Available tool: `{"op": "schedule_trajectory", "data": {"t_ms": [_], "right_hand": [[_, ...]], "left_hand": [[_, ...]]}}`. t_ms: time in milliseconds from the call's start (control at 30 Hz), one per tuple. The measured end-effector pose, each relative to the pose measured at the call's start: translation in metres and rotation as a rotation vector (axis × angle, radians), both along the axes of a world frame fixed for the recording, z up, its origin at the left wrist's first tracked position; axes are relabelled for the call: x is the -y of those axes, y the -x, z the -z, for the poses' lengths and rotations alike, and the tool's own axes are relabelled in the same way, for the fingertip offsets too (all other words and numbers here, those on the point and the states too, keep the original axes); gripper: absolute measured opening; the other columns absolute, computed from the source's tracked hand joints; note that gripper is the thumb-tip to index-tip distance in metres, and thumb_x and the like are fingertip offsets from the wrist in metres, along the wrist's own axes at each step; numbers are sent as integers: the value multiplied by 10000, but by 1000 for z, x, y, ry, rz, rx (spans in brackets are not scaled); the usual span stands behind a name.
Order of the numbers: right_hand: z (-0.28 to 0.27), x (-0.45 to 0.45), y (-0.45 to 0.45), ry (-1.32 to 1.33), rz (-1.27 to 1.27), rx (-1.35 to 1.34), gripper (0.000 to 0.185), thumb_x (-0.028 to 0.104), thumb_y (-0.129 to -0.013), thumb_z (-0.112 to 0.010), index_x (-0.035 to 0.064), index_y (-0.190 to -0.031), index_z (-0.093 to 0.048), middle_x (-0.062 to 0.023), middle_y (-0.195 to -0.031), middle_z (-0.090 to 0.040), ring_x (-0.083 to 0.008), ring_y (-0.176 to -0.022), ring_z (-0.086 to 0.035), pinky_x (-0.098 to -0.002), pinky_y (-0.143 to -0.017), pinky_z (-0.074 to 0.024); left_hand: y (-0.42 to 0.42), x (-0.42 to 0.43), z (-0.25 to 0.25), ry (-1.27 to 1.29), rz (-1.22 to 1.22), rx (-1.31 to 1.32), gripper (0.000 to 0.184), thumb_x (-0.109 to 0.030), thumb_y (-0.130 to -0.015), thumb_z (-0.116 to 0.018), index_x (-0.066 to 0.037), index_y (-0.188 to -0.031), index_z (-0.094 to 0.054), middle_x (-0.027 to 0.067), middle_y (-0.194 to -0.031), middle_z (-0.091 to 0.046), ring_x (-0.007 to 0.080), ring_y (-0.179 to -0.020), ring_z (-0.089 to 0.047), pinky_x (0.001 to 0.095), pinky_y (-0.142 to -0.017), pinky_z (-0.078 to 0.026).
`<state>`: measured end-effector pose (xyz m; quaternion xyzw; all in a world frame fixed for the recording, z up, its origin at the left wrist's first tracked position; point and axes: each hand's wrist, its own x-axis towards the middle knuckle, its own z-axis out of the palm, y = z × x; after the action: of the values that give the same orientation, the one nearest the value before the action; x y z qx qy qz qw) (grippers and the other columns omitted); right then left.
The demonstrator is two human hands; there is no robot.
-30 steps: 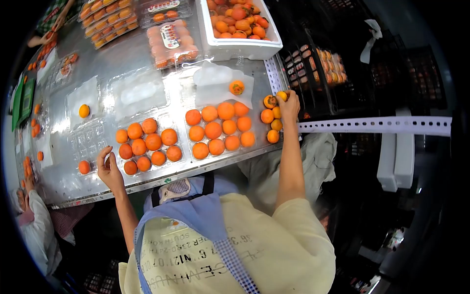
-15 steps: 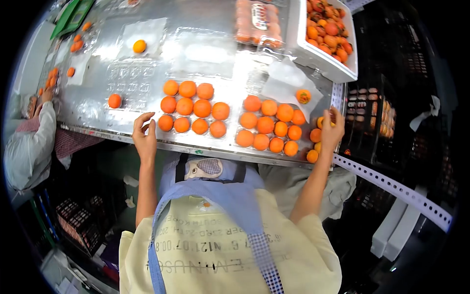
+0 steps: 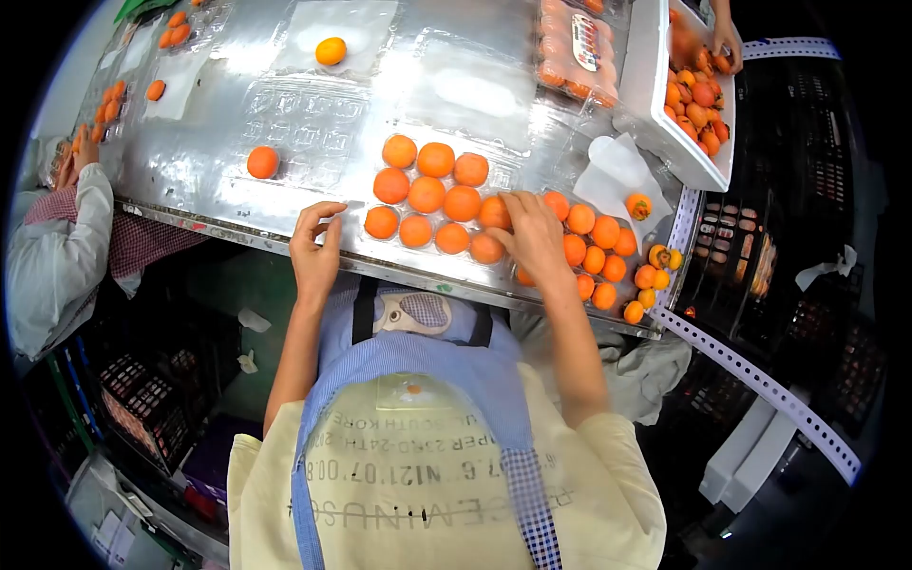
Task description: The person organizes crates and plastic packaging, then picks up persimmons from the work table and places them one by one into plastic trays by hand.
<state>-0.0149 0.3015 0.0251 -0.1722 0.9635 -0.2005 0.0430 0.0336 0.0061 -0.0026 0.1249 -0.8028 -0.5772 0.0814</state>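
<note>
Persimmons fill most of a clear plastic tray (image 3: 518,180) in front of me; its far right cell is bare. The fingers and thumb of my right hand (image 3: 540,237) are closed around a persimmon (image 3: 493,212) at the tray's right side. My left hand (image 3: 316,242) hovers at the table's front edge, left of this tray, its fingers bent and apart with nothing in them. A second group of persimmons (image 3: 605,231) lies in rows to the right, partly hidden by my right hand. Several smaller, yellower persimmons (image 3: 648,298) sit loose at the table's right edge.
A white foam box (image 3: 655,119) of persimmons stands at the back right, with another person's hand (image 3: 726,49) in it. A closed pack (image 3: 570,47) lies beside it. One persimmon (image 3: 263,162) sits in a tray to the left. A co-worker's sleeve (image 3: 87,223) shows far left.
My right hand has moved left from the loose persimmons to the front tray. The view has shifted, so the table's contents appear farther right. Another person's hand has appeared at the foam box.
</note>
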Motion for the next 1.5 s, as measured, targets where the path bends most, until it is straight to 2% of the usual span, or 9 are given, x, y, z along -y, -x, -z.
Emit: {"op": "schedule_trajectory", "data": {"t_ms": [167,300,567,767,967,1067,1267,1400,1500], "right_hand": [[-4,7,5,-46,-1,-19,432,198,-651,-711,34,-1032,-590,-105,-992,-574,-289,-903,-527,-389,-780,-435],[-3,29,4,52,36,-64,420,223,-644,-727,51,-1006,-600,-97,-978,-576,-286,-899,-528,-391,-737,-423],[6,54,0,-46,114,-125,443,229,-625,-744,66,-1009,-594,-82,-886,-551,-272,-848,-527,-388,-731,-400],[-1,59,7,-96,132,-14,406,206,-625,-746,58,-962,-575,-89,-882,-542,-287,-853,-531,-394,-708,-426],[-4,55,9,81,135,15,395,187,-653,-726,38,-966,-536,-125,-935,-542,-328,-906,-541,-418,-739,-447],[-11,53,11,37,193,260,416,204,-681,-718,24,-1011,-542,-142,-1039,-549,-319,-886,-559,-397,-748,-460],[-7,58,4,4,183,192,411,212,-707,-692,72,-1066,-548,-136,-956,-538,-337,-837,-574,-412,-659,-486],[1,58,1,51,190,155,401,220,-703,-691,93,-1067,-579,-119,-933,-544,-299,-814,-585,-396,-653,-491],[0,55,1,123,217,157,378,212,-689,-701,93,-1035,-605,-107,-914,-552,-254,-752,-595,-368,-635,-489]], "left_hand": [[7,10,-2,8,53,12,176,11,-817,-537,-34,-956,-634,68,-1000,-593,152,-908,-566,253,-723,-464],[10,16,0,3,123,33,162,-13,-839,-541,-42,-974,-625,45,-1030,-574,134,-953,-549,253,-769,-452],[21,11,0,-45,168,11,178,33,-807,-535,-29,-944,-631,84,-987,-590,159,-886,-570,257,-716,-468],[33,10,1,-55,211,-8,177,41,-807,-533,-31,-936,-631,86,-983,-590,165,-878,-573,258,-714,-469],[42,8,0,-49,215,-22,185,48,-800,-537,-34,-938,-630,88,-973,-590,167,-862,-581,258,-704,-479],[44,7,1,-41,217,-29,185,50,-798,-539,-34,-935,-631,90,-973,-590,171,-851,-585,259,-696,-484],[44,6,1,-31,223,-17,180,46,-800,-539,-37,-928,-634,87,-963,-594,173,-842,-588,261,-688,-483],[43,7,2,-31,213,-9,179,41,-804,-537,-41,-929,-636,80,-957,-598,169,-847,-585,261,-684,-478],[43,9,-1,-53,235,31,141,3,-835,-540,-32,-939,-629,53,-991,-581,124,-887,-562,237,-711,-456]]}}
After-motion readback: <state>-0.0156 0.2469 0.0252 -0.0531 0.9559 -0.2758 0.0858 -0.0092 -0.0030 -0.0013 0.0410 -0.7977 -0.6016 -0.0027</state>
